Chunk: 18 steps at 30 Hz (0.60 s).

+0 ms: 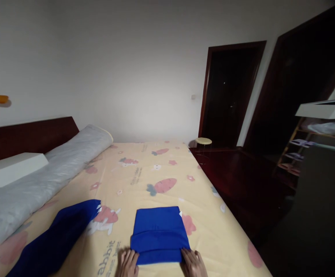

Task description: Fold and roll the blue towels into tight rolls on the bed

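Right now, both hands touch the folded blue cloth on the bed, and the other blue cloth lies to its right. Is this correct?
Not quite: the head view shows the other blue cloth to the left of the folded blue cloth. The left hand and right hand do touch the latter.

I record a plain pale wall [133, 77] ahead, brightest toward its middle and dim at the upper corners. The bed [208, 207] before me is dressed in a yellow sheet [135, 167] printed with carrots and rabbits; a dark headboard [31, 130] stands on my left. To my right I note a glossy dark-red floor [228, 169], a round pale-topped stool [203, 141] near the wall, a dark framed door [228, 96], and a shelved rack [285, 150] farther right, in shadow.
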Motion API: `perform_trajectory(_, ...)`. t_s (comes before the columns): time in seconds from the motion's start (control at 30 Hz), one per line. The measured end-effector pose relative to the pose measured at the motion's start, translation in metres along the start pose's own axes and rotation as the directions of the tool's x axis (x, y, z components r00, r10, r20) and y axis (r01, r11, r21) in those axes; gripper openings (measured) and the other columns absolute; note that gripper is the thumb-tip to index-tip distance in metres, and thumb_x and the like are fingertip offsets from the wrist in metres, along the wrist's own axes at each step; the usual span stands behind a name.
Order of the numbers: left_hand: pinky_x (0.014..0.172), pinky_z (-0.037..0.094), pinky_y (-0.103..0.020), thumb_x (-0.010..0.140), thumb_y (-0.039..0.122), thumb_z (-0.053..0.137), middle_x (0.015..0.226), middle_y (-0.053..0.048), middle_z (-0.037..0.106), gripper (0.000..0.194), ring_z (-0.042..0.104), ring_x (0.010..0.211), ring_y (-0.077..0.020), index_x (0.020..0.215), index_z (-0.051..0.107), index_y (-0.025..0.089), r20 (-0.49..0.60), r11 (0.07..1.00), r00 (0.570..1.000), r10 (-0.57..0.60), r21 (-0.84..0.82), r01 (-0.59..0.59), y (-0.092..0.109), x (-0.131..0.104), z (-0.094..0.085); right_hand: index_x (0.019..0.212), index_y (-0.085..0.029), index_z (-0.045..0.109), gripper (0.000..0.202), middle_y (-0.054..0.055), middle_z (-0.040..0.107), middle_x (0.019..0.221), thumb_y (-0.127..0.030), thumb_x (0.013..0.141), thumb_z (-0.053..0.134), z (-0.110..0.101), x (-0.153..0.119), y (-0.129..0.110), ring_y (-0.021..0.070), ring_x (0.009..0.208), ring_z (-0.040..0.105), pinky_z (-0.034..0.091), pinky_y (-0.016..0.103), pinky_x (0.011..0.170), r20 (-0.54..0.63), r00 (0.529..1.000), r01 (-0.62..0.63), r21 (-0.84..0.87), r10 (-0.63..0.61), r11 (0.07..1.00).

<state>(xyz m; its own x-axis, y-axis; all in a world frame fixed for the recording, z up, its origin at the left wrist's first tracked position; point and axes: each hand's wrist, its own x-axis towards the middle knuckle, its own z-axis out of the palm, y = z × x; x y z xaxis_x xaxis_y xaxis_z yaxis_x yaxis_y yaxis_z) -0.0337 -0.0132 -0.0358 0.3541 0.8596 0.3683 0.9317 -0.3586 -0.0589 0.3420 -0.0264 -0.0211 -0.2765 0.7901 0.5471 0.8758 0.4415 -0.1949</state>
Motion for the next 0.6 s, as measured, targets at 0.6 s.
perform_trajectory(0.6, 0.105, 0.032, -0.05, 0.075, 0.006, 0.041, 0.115, -0.005, 0.072, 0.049, 0.058, 0.117, -0.0242, 0.112, 0.067, 0.026, 0.25, 0.841, 0.812, -0.527, 0.017, 0.54, 0.038, 0.072, -0.058, 0.094, -0.022, 0.064, 0.035, 0.006, 0.066, 0.091, -0.009, 0.065, 0.049, -0.02, 0.059, -0.023, 0.0264, 0.089, 0.057, 0.042, 0.039, 0.083, 0.008, 0.952, -0.307, 0.01, 0.307, 0.952)
